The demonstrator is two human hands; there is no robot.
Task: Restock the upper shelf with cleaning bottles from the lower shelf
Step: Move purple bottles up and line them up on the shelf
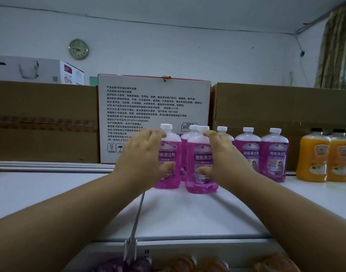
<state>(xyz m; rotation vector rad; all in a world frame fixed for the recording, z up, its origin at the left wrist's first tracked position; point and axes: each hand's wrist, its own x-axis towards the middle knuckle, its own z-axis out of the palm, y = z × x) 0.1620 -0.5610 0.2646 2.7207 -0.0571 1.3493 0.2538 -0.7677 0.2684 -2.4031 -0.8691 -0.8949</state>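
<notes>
White shelf point(50, 195) stretches under my arms, with a thin metal divider point(137, 216) running from its near edge toward the far side. Along the back stand brown cartons point(44, 122) on the left and right, and between them a white box point(154, 107) printed with rows of small text. Behind them the pale wall carries a round clock point(78, 49), and a curtain point(335, 46) hangs at the far right.

My left hand point(142, 158) grips a purple bottle point(169, 160), thumb across its label and fingers point(148, 134) curled round its shoulder. My right hand point(223, 160) grips a second purple bottle point(199, 163) just to the right of the first, thumb on the front, fingers over the shoulder. Both stand upright on the upper shelf, white-capped, filled with bright purple liquid and labelled in white characters. More purple bottles point(274, 154) line up to the right, then orange bottles point(313, 156). Below the near edge, blurred purple and orange tops point(129, 266) show on the lower shelf.
</notes>
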